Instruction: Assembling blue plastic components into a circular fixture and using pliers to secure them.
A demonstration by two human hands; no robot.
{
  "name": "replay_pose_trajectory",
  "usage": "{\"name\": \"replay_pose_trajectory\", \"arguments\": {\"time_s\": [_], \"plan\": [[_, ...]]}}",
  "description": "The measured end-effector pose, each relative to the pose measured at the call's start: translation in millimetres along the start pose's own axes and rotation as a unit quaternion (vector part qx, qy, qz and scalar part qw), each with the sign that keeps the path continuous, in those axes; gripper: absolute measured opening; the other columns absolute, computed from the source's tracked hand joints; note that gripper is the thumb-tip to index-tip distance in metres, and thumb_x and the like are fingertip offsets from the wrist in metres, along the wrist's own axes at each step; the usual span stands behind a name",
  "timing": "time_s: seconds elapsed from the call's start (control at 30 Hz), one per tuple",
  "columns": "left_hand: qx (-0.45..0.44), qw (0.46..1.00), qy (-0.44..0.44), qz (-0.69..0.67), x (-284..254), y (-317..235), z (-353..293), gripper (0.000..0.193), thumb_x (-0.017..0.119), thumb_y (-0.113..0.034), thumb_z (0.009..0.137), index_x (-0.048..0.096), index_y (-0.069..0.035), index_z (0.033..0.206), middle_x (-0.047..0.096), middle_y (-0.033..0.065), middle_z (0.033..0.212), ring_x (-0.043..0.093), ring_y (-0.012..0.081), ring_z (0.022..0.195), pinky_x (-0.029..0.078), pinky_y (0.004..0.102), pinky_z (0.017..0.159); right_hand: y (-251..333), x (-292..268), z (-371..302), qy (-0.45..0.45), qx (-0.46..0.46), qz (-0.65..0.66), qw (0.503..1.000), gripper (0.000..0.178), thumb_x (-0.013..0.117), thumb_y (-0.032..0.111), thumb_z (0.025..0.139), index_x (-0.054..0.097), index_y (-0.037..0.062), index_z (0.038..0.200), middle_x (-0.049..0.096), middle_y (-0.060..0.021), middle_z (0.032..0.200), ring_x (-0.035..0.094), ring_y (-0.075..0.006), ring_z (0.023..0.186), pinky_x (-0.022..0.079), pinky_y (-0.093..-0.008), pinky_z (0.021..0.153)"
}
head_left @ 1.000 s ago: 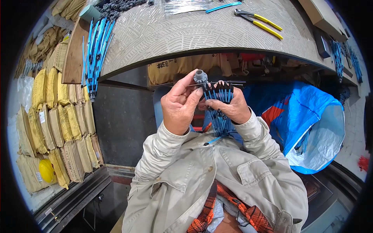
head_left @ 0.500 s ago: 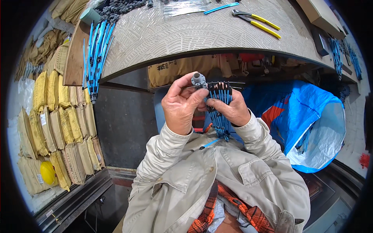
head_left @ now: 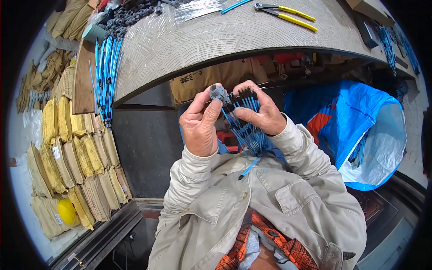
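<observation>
Small grey plastic fitting (head_left: 219, 92) and a bundle of thin blue tubes with black ends (head_left: 247, 126), held up close to my chest.

My left hand (head_left: 201, 124) pinched the fitting between thumb and fingertips — high, where I could see it — while my right hand (head_left: 261, 110) gripped the bundle closed, ends fanned toward it. Yellow-handled pliers (head_left: 288, 13) lay within reach on the patterned worktop (head_left: 189, 40).

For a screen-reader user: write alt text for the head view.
Seen from above, a person's left hand pinches a small grey fitting while the right hand grips a bundle of blue tubes. Ahead, a workbench carries more blue tubes and yellow-handled pliers. A blue bag sits at right.
</observation>
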State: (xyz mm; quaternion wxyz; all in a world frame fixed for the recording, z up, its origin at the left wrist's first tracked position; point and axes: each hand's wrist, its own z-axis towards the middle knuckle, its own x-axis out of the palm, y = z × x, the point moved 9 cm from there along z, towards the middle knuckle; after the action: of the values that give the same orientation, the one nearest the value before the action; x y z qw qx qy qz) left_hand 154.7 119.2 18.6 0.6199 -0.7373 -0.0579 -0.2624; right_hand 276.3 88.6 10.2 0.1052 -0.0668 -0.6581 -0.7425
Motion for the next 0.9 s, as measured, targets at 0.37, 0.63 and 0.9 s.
{"name": "replay_pose_trajectory", "arguments": {"time_s": [0.37, 0.63, 0.9], "plan": [[-0.006, 1.000, 0.016, 0.013, 0.6, -1.5, -1.8, 0.031, 0.059, 0.000, 0.081, 0.056, 0.006, 0.112, 0.060, 0.0110, 0.105, 0.056, 0.0154, 0.093, 0.040, 0.0231, 0.086, 13.2, 1.9, 8.9, 0.025, -0.067, 0.026, 0.997, 0.033, 0.068, 0.011, 0.074, 0.051, 0.0067, 0.102, 0.050, -0.0039, 0.096, 0.047, -0.0140, 0.085, 0.037, -0.0275, 0.080], [0.078, 0.992, 0.018, 0.102, 5.8, -15.4, -9.1, 0.035, 0.061, -0.002, 0.080, 0.054, 0.006, 0.114, 0.060, 0.0115, 0.104, 0.056, 0.0172, 0.093, 0.040, 0.0235, 0.087, 10.6, 7.1, 6.3, 0.036, -0.042, 0.073, 0.996, 0.029, 0.065, 0.007, 0.077, 0.050, 0.0042, 0.101, 0.050, -0.0032, 0.094, 0.047, -0.0128, 0.085, 0.037, -0.0277, 0.080], [0.011, 0.997, 0.065, 0.037, 6.7, -12.4, -9.8, 0.034, 0.059, -0.004, 0.082, 0.053, 0.007, 0.114, 0.058, 0.0112, 0.103, 0.056, 0.0171, 0.090, 0.040, 0.0236, 0.085, -0.8, 9.0, -5.0, 0.062, 0.073, 0.006, 0.995, 0.031, 0.065, 0.006, 0.077, 0.048, 0.0034, 0.103, 0.050, -0.0045, 0.096, 0.046, -0.0120, 0.086, 0.036, -0.0266, 0.080]]}}
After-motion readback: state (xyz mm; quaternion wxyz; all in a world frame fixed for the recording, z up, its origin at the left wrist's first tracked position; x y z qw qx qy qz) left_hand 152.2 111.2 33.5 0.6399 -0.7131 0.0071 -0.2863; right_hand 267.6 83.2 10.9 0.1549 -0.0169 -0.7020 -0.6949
